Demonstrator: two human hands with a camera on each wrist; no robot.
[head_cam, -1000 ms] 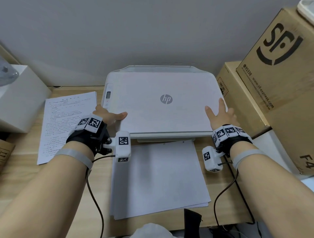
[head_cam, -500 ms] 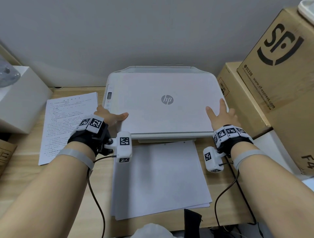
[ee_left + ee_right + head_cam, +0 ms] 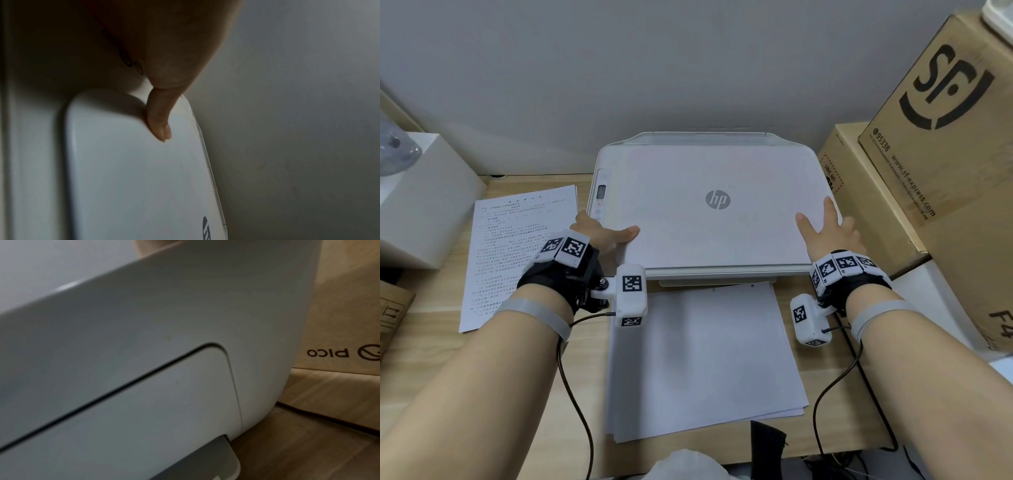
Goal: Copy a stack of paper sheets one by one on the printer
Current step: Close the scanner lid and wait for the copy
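**Both hands on the shut printer lid**

The printer (image 3: 705,209) sits at the back of the bench (image 3: 835,407), against the wall, its long axis running left to right and its front facing the person. The lid (image 3: 722,233) lies flat and closed. The left hand (image 3: 599,236) is at the lid's front-left corner, thumb (image 3: 158,123) laid on top; its other fingers are hidden, so whether that grip is clenched on the edge I cannot tell. The right hand (image 3: 828,233) rests released, fingers spread flat on the lid's front-right corner.

The stack (image 3: 702,359) lies blank side up just in front of the printer, long axis pointing away from the person. One printed sheet (image 3: 517,253) lies left of the printer, text upright to the person.

The lid looks like light, stiff, smooth plastic hinged at the rear; it should lift best by its front edge. The sheets are thin and limp, likely to cling together, so peel one by a corner.
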